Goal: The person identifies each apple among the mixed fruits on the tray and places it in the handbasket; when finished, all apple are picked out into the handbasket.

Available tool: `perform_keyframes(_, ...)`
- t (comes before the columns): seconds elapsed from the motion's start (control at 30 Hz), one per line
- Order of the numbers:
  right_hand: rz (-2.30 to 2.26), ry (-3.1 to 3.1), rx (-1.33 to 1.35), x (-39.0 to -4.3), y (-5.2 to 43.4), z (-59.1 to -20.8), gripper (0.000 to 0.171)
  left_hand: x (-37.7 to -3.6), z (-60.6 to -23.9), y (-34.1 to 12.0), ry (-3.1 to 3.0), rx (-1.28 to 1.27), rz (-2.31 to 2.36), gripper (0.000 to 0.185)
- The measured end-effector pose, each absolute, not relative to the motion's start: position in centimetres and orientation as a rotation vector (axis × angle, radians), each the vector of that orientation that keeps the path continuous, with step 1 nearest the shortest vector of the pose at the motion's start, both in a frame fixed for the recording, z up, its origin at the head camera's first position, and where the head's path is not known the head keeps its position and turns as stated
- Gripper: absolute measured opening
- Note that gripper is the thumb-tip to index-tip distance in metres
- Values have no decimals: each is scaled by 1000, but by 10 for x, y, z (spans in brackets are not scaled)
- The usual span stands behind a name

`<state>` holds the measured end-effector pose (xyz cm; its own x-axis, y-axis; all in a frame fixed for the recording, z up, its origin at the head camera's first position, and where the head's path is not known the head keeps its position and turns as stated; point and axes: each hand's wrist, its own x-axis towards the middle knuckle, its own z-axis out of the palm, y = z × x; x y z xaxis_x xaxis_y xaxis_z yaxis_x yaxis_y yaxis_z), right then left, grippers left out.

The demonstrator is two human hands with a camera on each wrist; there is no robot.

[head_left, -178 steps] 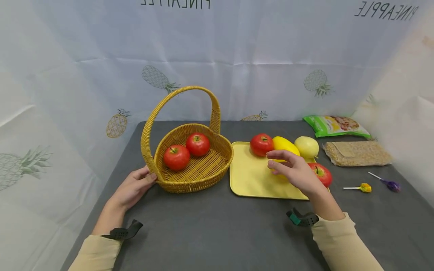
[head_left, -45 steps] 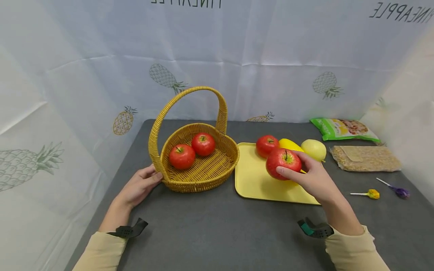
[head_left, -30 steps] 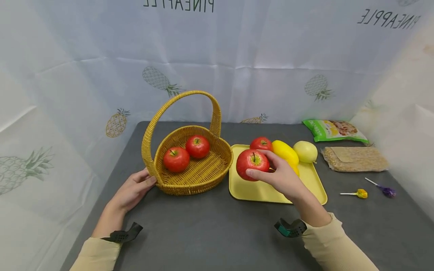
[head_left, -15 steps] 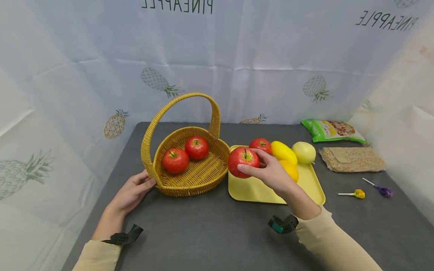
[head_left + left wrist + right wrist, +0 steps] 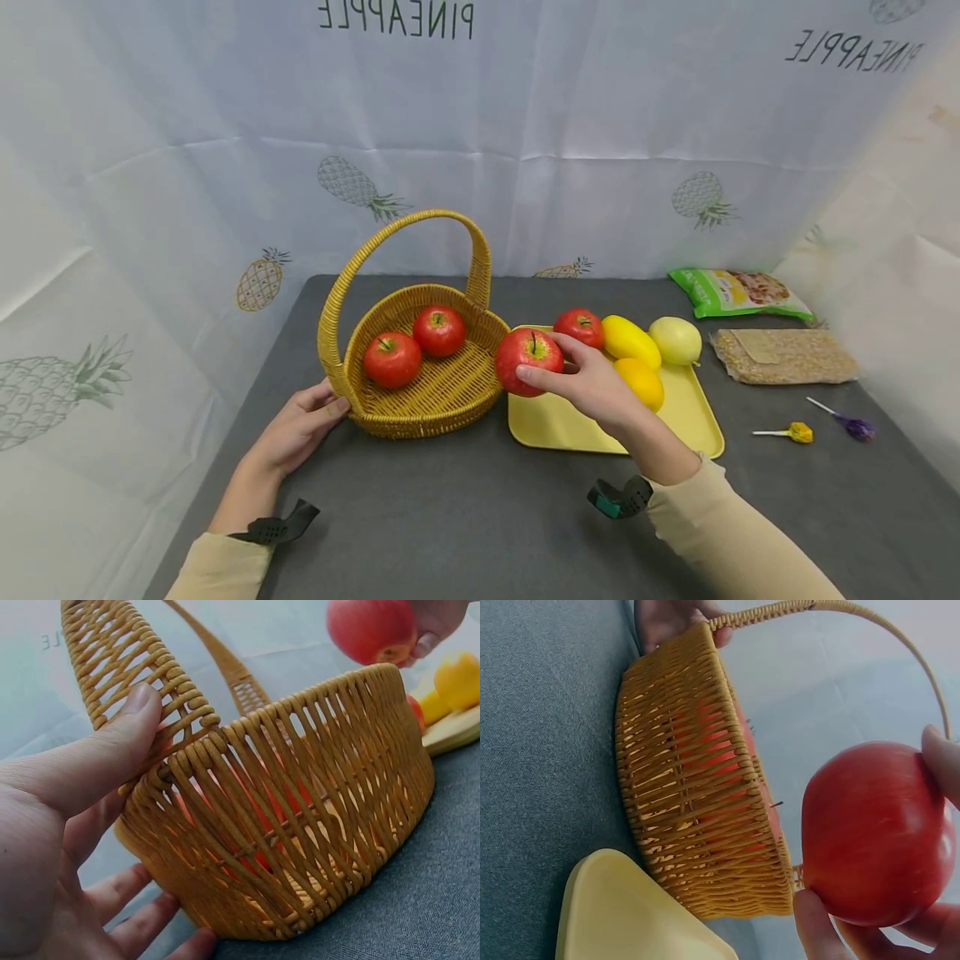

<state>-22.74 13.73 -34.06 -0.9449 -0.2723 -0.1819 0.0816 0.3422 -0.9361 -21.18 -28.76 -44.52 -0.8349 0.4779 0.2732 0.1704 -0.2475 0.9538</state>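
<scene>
My right hand (image 5: 596, 385) grips a red apple (image 5: 528, 361) between thumb and fingers. In the head view that apple overlaps the right rim of the wicker basket (image 5: 435, 427); in the right wrist view it is raised above rim height. At the basket's left side my left hand (image 5: 298, 427) holds the base of the handle, thumb on the outside (image 5: 112, 754) and the other fingers spread along the wicker wall. Inside the basket lie two red apples, a nearer one (image 5: 392, 360) and a farther one (image 5: 439, 331).
Right of the basket, a yellow tray (image 5: 562, 425) carries a red apple (image 5: 580, 326), a long yellow fruit (image 5: 632, 342), a round yellow fruit (image 5: 642, 383) and a pale green fruit (image 5: 675, 340). Farther right lie a green packet (image 5: 738, 293), a clear grain bag (image 5: 787, 356) and two lollipops (image 5: 799, 432).
My right hand, nearly empty-looking over the tray at first, has picked up an apple from the tray's right side and carried it left to the basket rim. The left hand stays put.
</scene>
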Motion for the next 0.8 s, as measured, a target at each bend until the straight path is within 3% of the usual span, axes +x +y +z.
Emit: perform_keyframes(0.8,-1484,2344,-327,-263,93,-331,75,-213,-448,-289,1872,731,2164,32)
